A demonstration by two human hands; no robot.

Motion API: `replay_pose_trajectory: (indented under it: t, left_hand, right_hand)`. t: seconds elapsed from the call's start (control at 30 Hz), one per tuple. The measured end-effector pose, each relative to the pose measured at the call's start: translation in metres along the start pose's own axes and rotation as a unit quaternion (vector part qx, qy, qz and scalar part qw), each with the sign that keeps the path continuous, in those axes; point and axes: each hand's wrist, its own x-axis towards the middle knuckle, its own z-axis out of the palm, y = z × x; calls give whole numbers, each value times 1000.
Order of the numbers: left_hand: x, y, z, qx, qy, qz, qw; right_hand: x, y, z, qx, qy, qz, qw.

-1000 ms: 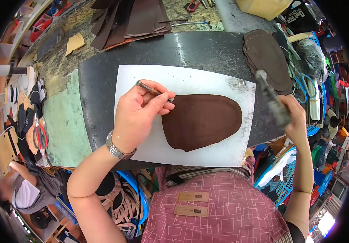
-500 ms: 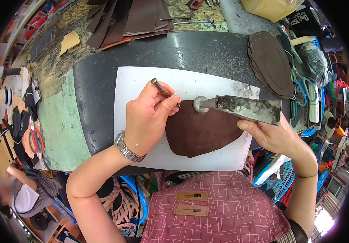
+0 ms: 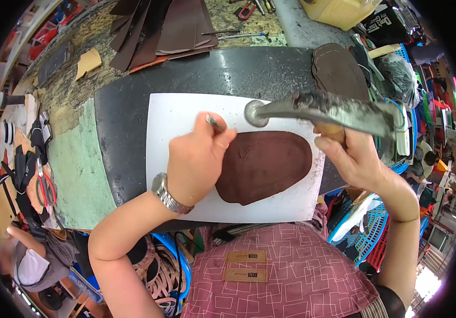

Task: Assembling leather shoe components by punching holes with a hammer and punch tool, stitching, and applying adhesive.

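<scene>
A dark brown leather piece, rounded at its right end, lies flat on a white board. Small cut marks show near its upper left edge. My left hand is closed around a slim metal punch over the leather's left end; the fingers hide the punch's lower end. In my right hand is a hammer, gripped by its wooden handle. The hammer's round face points left, raised near the punch and apart from it. The head is slightly blurred.
The white board rests on a black mat. Brown leather strips lie beyond it, and stacked brown leather pieces at the right. Red-handled scissors lie far left. A yellowish container stands at the back.
The hammer has lifted and its head has moved a little left and away, uncovering more of the leather. My left hand has tilted the punch slightly. The whole view has shifted a little.
</scene>
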Motion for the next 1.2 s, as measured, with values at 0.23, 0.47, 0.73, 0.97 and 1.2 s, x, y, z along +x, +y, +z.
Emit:
replay_pose_trajectory:
  t: [0.23,0.47,0.73,0.97,1.2]
  left_hand:
    - [3,-2,1,-195,-11,-134,972]
    - [1,0,5,-159,13,-111,981]
    - [3,6,5,94,7,147,985]
    - [7,6,10,-156,-3,-142,978]
    - [5,7,10,88,-9,98,991]
  right_hand:
    - [-1,10,11,8,3,48,999]
    - [4,8,6,-44,-39,49,997]
    - [-5,-4,-9,-149,-41,-122,981]
    - [-2,12,5,9,22,14,1000]
    - [-6,-10,-12,-347,1,-170,922]
